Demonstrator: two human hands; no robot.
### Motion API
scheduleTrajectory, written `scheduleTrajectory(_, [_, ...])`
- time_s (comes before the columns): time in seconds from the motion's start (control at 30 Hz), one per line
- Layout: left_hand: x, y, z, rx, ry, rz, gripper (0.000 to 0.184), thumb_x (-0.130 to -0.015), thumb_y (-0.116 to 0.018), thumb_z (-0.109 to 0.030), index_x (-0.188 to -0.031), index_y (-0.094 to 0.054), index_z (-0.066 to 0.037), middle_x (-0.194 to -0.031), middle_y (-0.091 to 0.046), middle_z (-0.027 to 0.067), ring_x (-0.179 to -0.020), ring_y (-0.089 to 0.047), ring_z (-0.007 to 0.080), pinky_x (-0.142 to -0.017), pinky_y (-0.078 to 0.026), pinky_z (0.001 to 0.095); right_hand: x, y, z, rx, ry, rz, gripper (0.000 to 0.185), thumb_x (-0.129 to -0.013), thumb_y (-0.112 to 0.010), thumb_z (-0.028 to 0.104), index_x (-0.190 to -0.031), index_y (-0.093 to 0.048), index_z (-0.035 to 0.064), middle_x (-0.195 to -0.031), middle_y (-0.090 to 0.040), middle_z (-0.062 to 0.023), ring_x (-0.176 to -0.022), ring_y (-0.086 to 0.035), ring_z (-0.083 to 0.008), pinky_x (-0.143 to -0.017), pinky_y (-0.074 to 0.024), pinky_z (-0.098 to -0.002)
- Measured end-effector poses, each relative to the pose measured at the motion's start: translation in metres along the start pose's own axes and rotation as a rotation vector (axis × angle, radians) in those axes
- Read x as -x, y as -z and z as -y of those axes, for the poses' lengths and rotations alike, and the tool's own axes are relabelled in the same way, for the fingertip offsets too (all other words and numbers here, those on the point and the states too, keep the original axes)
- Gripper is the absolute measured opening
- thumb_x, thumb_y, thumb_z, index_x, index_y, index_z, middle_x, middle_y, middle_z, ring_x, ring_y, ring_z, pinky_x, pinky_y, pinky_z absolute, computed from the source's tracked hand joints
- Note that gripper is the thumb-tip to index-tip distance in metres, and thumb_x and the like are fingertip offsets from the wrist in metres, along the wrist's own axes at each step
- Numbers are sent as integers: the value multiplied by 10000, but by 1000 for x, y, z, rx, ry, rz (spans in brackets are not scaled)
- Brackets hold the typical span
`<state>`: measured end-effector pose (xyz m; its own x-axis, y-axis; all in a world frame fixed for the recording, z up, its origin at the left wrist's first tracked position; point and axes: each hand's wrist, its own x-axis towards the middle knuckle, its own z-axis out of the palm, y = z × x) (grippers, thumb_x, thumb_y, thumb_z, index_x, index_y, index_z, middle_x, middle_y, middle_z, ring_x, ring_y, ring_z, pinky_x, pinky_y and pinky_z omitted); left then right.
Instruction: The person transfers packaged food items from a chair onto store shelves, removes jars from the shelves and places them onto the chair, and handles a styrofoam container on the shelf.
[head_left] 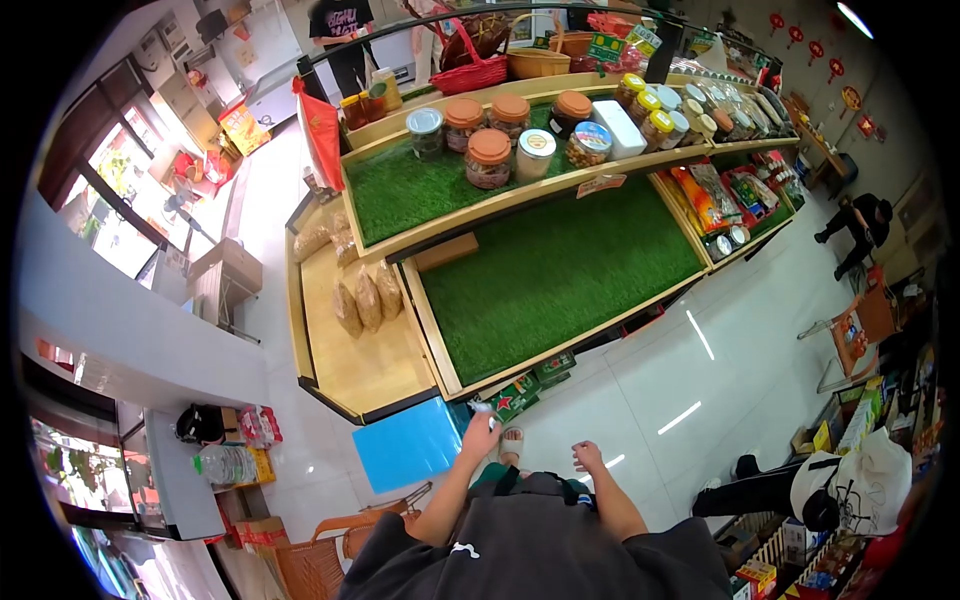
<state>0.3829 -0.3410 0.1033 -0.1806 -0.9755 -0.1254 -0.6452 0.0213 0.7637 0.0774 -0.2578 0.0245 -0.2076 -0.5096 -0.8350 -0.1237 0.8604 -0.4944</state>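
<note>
My left hand is closed around a small whitish object, too small to name, near the right edge of a blue board. My right hand hangs over the tiled floor with its fingers partly curled; whether they hold anything is too small to tell. Ahead of both hands is a display shelf whose lower tier is lined with green turf. Jars with orange lids stand on the upper tier. Bagged goods lie on the wooden side shelf at the left.
Green boxes sit on the floor by the shelf's front corner. A wicker chair is behind me at the left. One person is at the right, another sits farther back, and a third stands beyond the shelf.
</note>
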Motion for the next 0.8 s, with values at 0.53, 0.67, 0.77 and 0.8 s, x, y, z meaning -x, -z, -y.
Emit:
scheduleTrajectory(0.53, [-225, 229, -159, 194, -446, -639, 189, -907, -504, -63, -1074, -566, -2, -922, -619, 104, -848, -596, 182, -773, -463, 288, 81, -115, 514, -273, 1374, 13, 236, -863, -601, 115, -1075, -569, 16, -906, -630, -91, -767, -617, -170, -704, -492, -288])
scheduleTrajectory(0.67, [-264, 241, -160, 99, -402, -767, 182, -895, -512, -57, -1062, -561, -5, -952, -596, 112, -873, -591, 196, -770, -466, 294, 93, -134, 604, -58, 1582, -27, 371, -838, -581, 114, -1196, -506, 48, -1073, -512, -151, -983, -539, -292, -814, -464, -370])
scheduleTrajectory(0.77, [-296, 249, -162, -31, -385, -866, 189, -869, -524, -47, -1052, -557, -15, -964, -577, 126, -925, -555, 250, -793, -454, 326, 76, -155, 652, -14, 1746, -88, 454, -842, -575, 131, -1278, -457, 85, -1199, -449, -194, -1030, -518, -371, -891, -436, -409])
scheduleTrajectory(0.8, [-304, 252, -164, -105, -373, -892, 198, -862, -528, -47, -1056, -554, -17, -967, -570, 127, -945, -539, 264, -811, -444, 342, 72, -159, 664, 10, 1751, -131, 495, -846, -572, 143, -1316, -419, 108, -1272, -384, -212, -1066, -500, -398, -905, -432, -423])
